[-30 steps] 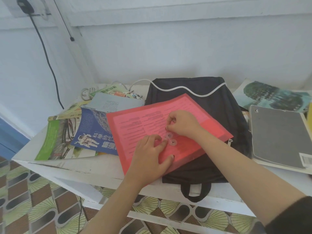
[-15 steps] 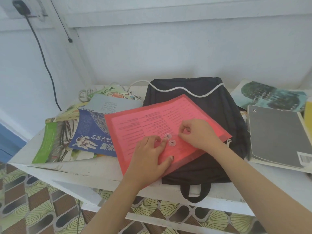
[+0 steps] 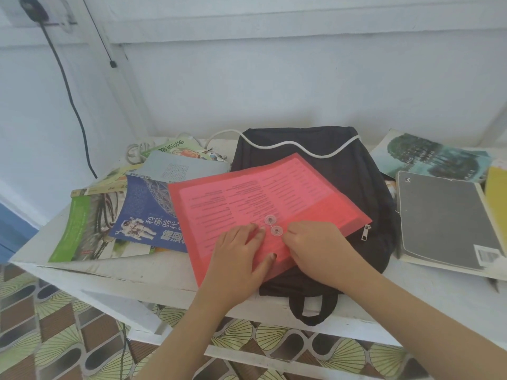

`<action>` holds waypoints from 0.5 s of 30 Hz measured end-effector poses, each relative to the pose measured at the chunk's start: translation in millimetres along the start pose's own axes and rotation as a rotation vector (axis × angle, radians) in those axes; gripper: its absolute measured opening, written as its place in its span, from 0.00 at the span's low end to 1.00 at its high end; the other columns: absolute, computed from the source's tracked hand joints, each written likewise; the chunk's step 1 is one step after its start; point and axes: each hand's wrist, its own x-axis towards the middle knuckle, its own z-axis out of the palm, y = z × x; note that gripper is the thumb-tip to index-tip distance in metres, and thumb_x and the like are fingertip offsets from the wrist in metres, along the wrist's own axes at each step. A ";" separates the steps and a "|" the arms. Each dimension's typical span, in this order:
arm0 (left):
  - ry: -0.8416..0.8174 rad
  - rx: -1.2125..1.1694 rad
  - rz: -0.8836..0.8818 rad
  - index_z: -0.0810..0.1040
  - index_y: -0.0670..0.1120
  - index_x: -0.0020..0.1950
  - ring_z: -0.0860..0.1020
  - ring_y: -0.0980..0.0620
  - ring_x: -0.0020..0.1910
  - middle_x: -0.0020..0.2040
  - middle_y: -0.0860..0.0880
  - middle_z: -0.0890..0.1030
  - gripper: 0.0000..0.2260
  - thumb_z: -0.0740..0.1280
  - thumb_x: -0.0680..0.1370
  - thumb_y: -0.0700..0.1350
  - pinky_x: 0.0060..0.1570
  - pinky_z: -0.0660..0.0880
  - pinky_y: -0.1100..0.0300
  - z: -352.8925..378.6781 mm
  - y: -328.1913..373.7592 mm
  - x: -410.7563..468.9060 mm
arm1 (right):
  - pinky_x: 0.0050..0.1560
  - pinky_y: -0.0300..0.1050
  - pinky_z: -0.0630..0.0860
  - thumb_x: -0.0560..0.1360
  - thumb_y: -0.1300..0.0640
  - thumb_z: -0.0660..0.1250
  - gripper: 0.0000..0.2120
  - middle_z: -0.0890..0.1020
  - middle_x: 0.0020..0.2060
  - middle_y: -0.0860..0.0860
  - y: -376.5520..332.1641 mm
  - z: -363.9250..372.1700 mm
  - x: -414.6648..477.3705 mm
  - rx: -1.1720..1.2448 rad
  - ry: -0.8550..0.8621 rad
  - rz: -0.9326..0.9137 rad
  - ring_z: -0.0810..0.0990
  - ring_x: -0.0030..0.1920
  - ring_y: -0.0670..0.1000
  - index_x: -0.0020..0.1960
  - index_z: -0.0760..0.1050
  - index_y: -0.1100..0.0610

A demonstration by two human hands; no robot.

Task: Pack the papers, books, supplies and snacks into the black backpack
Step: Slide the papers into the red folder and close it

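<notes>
A white painted wooden table (image 3: 164,272) carries the flat black fabric backpack (image 3: 315,149). Across the backpack lies a translucent red plastic rectangular envelope (image 3: 247,198) with printed sheets inside. The left hand (image 3: 236,256) presses the envelope with straight fingers. The right hand (image 3: 315,248) curls its fingertips beside the two clear round closure discs (image 3: 276,230); I cannot tell whether they pinch anything.

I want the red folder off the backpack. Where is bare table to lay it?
Bare table runs along the front edge, near the green magazine and blue book, and front right, beside the grey notebook. Both back corners are crowded.
</notes>
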 end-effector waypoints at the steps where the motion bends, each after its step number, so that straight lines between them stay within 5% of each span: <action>1: -0.003 -0.001 -0.002 0.76 0.45 0.64 0.72 0.49 0.59 0.62 0.48 0.77 0.25 0.56 0.76 0.59 0.59 0.62 0.57 0.3 0.0 -0.2 | 0.21 0.39 0.64 0.58 0.63 0.76 0.12 0.74 0.26 0.49 -1.3 1.7 1.1 0.002 -0.003 -0.014 0.73 0.23 0.51 0.31 0.73 0.54; 12: 0.003 -0.080 -0.034 0.76 0.44 0.64 0.73 0.49 0.59 0.61 0.48 0.77 0.25 0.58 0.74 0.58 0.61 0.65 0.56 0.0 -0.1 -2.3 | 0.21 0.40 0.67 0.60 0.59 0.76 0.10 0.77 0.29 0.50 -5.9 -0.6 24.5 0.055 0.002 -0.108 0.75 0.25 0.50 0.34 0.75 0.55; 15: 0.006 -0.092 -0.040 0.74 0.44 0.65 0.73 0.50 0.59 0.61 0.48 0.77 0.27 0.58 0.74 0.60 0.60 0.61 0.62 -1.4 0.7 -2.5 | 0.31 0.42 0.65 0.71 0.59 0.68 0.01 0.78 0.37 0.50 -1.4 -6.2 42.7 0.112 -0.064 -0.098 0.78 0.36 0.51 0.41 0.78 0.56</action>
